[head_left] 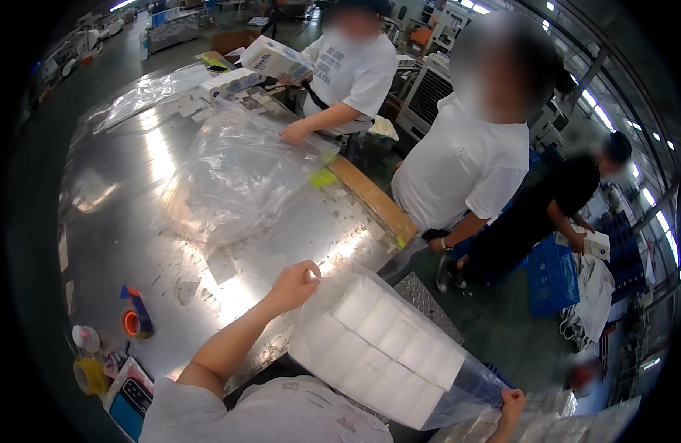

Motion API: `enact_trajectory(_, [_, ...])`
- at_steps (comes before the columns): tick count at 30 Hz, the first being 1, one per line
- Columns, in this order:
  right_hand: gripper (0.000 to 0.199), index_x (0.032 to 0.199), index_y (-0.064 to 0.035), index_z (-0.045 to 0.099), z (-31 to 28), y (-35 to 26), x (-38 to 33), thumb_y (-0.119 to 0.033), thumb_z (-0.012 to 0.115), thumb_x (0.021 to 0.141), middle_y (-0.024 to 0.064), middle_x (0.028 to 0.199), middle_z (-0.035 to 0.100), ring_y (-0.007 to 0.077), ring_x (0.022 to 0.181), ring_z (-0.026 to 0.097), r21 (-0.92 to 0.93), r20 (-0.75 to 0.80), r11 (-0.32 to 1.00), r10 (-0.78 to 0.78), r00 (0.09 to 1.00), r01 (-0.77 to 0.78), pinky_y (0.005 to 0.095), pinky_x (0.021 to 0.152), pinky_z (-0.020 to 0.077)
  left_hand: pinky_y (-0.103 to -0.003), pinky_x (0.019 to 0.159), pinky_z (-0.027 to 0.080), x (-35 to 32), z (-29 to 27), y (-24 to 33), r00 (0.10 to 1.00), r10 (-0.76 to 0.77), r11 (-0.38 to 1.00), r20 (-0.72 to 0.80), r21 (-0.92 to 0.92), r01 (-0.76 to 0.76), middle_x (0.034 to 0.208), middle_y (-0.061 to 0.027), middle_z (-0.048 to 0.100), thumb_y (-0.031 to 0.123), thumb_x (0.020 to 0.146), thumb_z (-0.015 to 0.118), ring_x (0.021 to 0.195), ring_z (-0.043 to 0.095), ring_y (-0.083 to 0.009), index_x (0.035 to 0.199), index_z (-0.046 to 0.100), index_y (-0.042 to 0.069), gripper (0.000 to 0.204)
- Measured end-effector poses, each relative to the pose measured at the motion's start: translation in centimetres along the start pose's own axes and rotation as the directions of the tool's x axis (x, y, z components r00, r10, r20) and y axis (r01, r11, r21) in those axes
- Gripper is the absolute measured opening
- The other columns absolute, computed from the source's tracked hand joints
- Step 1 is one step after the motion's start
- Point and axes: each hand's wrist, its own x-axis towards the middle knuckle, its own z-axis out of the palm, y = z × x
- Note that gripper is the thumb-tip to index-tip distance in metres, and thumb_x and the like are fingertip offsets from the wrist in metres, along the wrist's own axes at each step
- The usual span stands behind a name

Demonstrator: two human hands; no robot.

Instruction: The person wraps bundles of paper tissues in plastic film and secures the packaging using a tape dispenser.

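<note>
A long clear plastic bag [482, 380] lies slantwise in front of me, over the table's near right edge. White rolls [388, 343] that look like tissue fill most of it, side by side in rows. The bag's upper left corner is pinched in my left hand [292, 286], thumb and fingers curled together. At the lower right, my right hand [512, 406] grips the loose film at the bag's other end, past the last rolls.
Crumpled clear plastic sheeting [233, 170] spreads over the metal table [111, 229]. A tape dispenser [136, 314] and phone [131, 404] lie at left. Across the table one person [351, 70] holds a package [274, 59]; another [466, 159] stands nearer. A blue crate [551, 277] is at right.
</note>
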Motion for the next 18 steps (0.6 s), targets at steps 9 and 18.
enact_trajectory(9, [0.009,0.082,-0.0017,0.059,-0.7,-3.0,-5.4,-0.01,0.055,0.079,0.0038,0.045,0.048,0.0137,0.033,0.045,-0.286,0.278,0.928,0.317,0.907,-0.237,0.027,0.029,0.0334,-0.029,0.048,0.034,2.0,-2.2,-0.4,0.999,0.025,0.999,-0.043,-0.028,-0.026,0.052,-0.003,0.045,0.01,0.075,0.057,0.049,0.042,-0.012,0.08,0.058,0.005,0.007])
enact_trajectory(18, [0.013,0.085,-0.004,0.057,-1.7,-0.7,-4.4,-0.017,0.056,0.084,0.0026,0.047,0.047,0.0131,0.032,0.041,0.252,0.238,0.864,0.381,0.893,-0.436,0.0254,0.029,0.0326,-0.028,0.049,0.035,1.6,-4.5,0.8,0.999,0.039,0.997,0.015,0.069,-0.04,0.057,-0.0026,0.046,0.007,0.076,0.058,0.052,0.043,-0.0123,0.084,0.06,0.005,0.009])
